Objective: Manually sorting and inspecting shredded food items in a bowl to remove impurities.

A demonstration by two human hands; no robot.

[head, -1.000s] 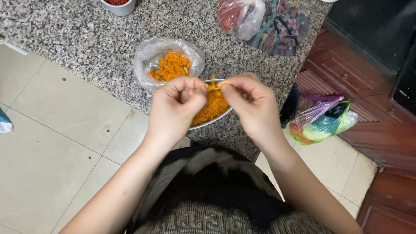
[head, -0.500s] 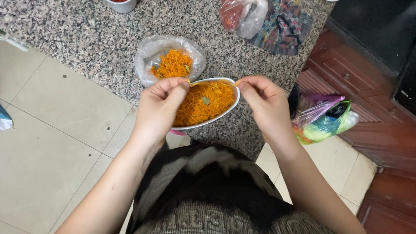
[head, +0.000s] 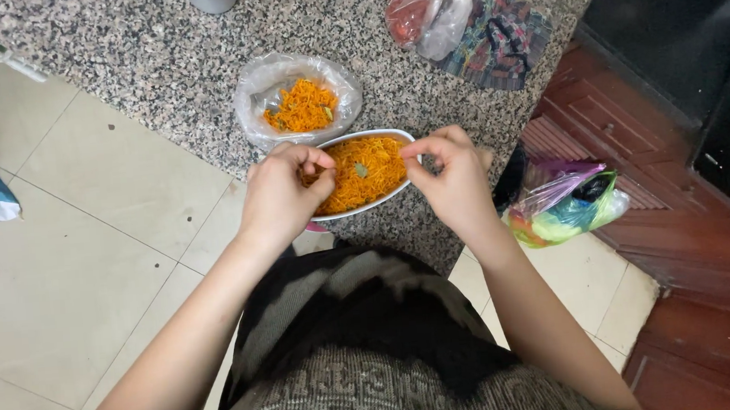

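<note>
My left hand (head: pixel 282 194) and right hand (head: pixel 452 176) pinch closed over the white bowl (head: pixel 374 136) of orange shreds at the worktop (head: pixel 110 60) front edge; whether they grip anything, can't tell. Plastic bag (head: pixel 286 81) holds more shreds behind it.

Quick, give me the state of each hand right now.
Left hand: fingers pinched shut at the rim of the white bowl; what they pinch cannot be told.
Right hand: same, pinched at the bowl's other side.

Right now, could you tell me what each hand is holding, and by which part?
Both hands, left hand and right hand, pinch at the rim of the white bowl; anything between the fingertips cannot be told.
</note>
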